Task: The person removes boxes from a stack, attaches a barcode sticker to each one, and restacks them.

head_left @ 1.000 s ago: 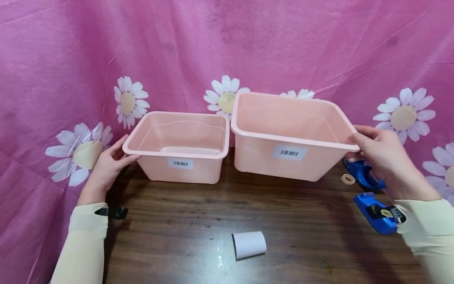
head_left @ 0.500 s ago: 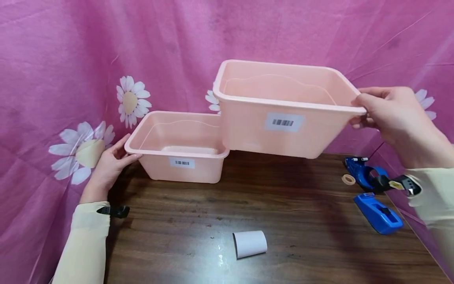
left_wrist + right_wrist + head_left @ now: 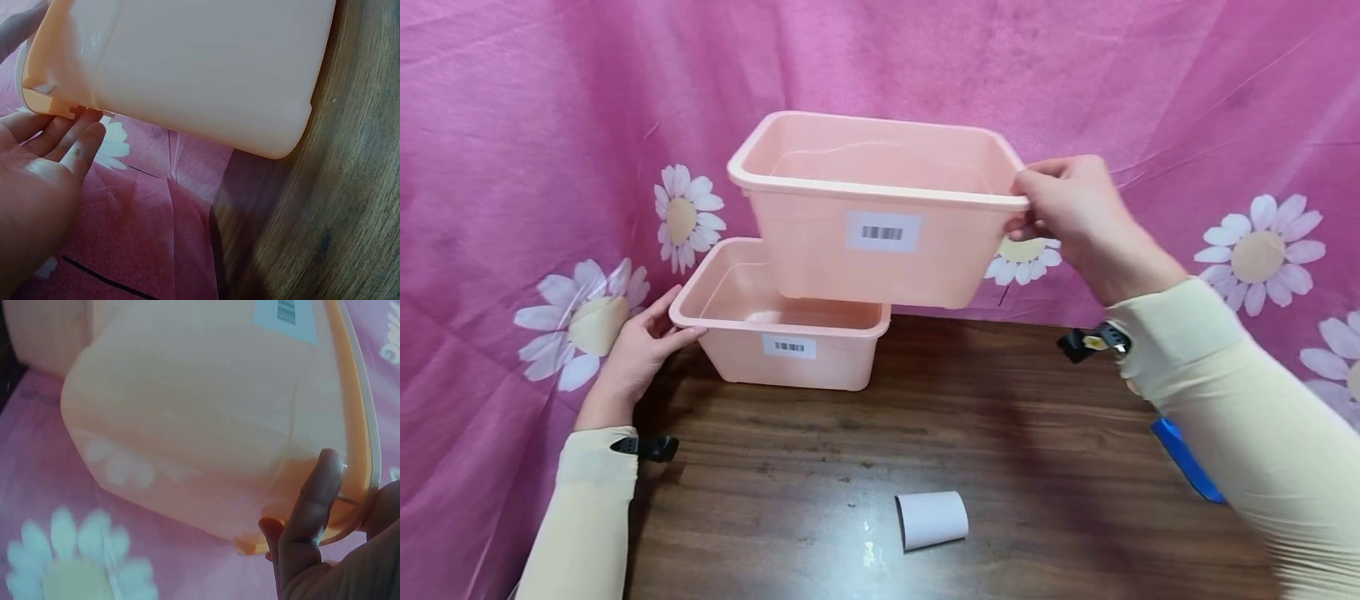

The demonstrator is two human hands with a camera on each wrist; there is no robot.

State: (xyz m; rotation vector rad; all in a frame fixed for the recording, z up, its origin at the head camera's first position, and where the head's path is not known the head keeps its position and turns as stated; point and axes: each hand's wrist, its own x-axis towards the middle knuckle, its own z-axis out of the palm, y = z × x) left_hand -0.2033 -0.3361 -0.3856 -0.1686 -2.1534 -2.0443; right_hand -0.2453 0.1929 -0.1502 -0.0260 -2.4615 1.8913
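Observation:
A pink plastic bin (image 3: 790,367) with a barcode label stands on the table at the left. My left hand (image 3: 636,354) grips its left rim; in the left wrist view the fingers (image 3: 84,147) curl under the edge. A second pink bin (image 3: 820,242), also labelled, is held up in the air by my right hand (image 3: 1075,212). It hangs over the right part of the standing bin and hides some of its inside. In the right wrist view, the right hand's fingers (image 3: 306,519) press the outside, under the rim. Whether the two bins touch I cannot tell.
A white paper tube (image 3: 932,518) lies near the front of the wooden table (image 3: 760,483). At the right, my sleeve partly covers a blue tape dispenser (image 3: 1186,462). Pink flowered cloth (image 3: 880,58) closes off the back and left.
My right hand has lifted its bin and carried it left, from beside the standing bin to above it. My left hand and the standing bin have hardly moved. The right sleeve now covers the dispenser.

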